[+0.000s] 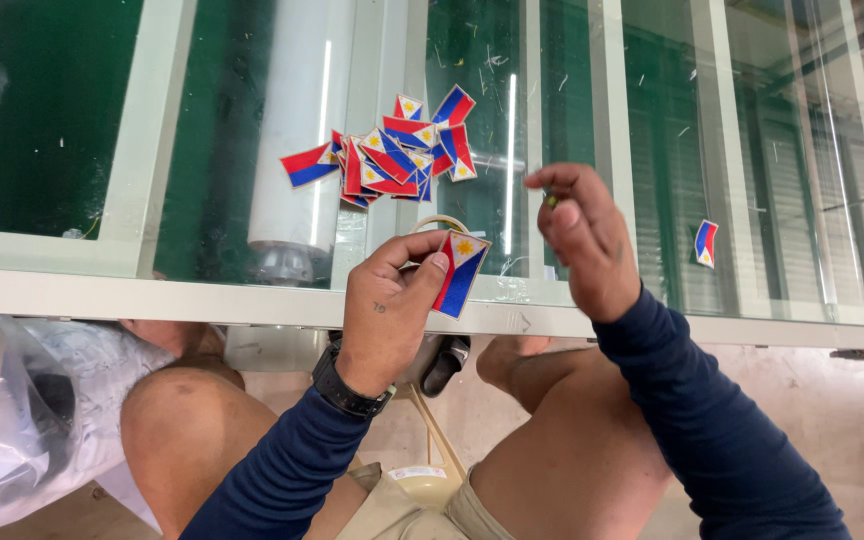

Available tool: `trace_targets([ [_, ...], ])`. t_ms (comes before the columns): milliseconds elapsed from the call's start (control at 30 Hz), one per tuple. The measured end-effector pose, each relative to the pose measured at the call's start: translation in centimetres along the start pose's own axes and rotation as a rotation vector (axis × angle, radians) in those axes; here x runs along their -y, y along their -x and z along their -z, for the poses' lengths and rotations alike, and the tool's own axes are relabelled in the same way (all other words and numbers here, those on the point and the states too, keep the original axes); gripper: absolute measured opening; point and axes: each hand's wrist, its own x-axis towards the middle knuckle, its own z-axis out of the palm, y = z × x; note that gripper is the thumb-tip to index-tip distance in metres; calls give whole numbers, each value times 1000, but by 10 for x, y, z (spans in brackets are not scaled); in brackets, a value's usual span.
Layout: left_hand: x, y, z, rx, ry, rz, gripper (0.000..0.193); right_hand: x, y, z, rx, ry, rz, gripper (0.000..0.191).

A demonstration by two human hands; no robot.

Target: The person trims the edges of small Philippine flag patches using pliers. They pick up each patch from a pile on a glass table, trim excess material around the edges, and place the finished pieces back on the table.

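Head view: left hand (387,310) pinching flag patch (460,272), right hand (584,240) raised.

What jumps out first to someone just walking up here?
The pile of red, blue and white flag patches on the glass tabletop, just beyond the hands. The left hand holds one flag patch at the table's near edge; the right hand hovers pinched beside it.

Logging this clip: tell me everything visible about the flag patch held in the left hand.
The flag patch is a small flat rectangle, apparently embroidered fabric: blue and red bands, with a white triangle bearing a yellow sun. It is tilted, its white end uppermost, above the glass tabletop's near edge. The left hand pinches its left edge between thumb and fingers. Nothing else touches it; the right hand is apart from it.
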Motion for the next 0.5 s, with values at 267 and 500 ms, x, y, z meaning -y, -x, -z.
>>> trace_targets([
  [267, -4, 0, 5, 19, 8, 36, 25, 21, 17, -10, 65, 767, 531, 32],
  [500, -10, 0, 7, 17, -32, 16, 25, 27, 14, -9, 35, 861, 650, 36],
])
